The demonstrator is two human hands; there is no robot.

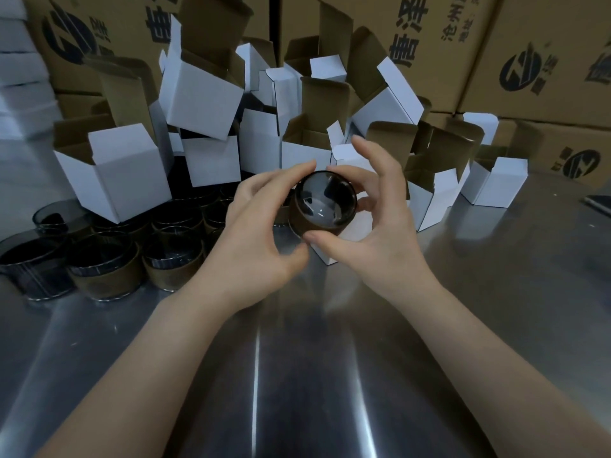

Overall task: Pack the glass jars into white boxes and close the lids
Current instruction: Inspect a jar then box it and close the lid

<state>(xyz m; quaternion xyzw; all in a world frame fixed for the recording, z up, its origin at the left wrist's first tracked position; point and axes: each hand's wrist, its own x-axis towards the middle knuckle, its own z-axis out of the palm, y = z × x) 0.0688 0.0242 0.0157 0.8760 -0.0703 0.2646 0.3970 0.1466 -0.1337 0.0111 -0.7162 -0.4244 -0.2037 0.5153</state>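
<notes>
I hold one dark glass jar (pixel 325 201) with a brown band above the steel table, its thick base tilted toward me. My left hand (pixel 261 226) grips its left side with the fingertips; my right hand (pixel 373 223) holds its right side, thumb under the band, upper fingers spread. Just below and behind the jar lies a white box (pixel 330 254), partly hidden by my right hand. Several more dark jars (pixel 109 256) stand grouped at the left. A heap of open white boxes (pixel 205 94) with brown insides rises behind.
Large brown printed cartons (pixel 545 51) wall off the back. More open white boxes (pixel 499 185) stand at the right, and a dark flat object (pixel 600 203) lies at the right edge. The steel table (pixel 297 375) stretches toward me between my forearms.
</notes>
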